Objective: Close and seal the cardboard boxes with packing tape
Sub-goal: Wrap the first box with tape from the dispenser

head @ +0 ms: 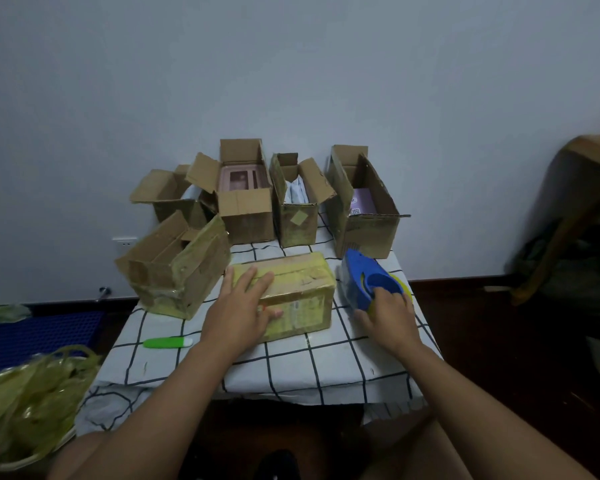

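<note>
Cardboard box (pixel 291 292) — left hand (pixel 243 306) flat on it; right hand (pixel 388 313) grips blue tape dispenser (pixel 368 282).

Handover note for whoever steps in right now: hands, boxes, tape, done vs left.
Left hand: fingers flat on the closed box at the table's front centre.
Right hand: on the blue tape dispenser, right of that box; grip unclear.
Done: that box's flaps are closed; fresh tape unclear.
Left: five open boxes, one front left, four in the back row.
Green cutter lies front left.
</note>
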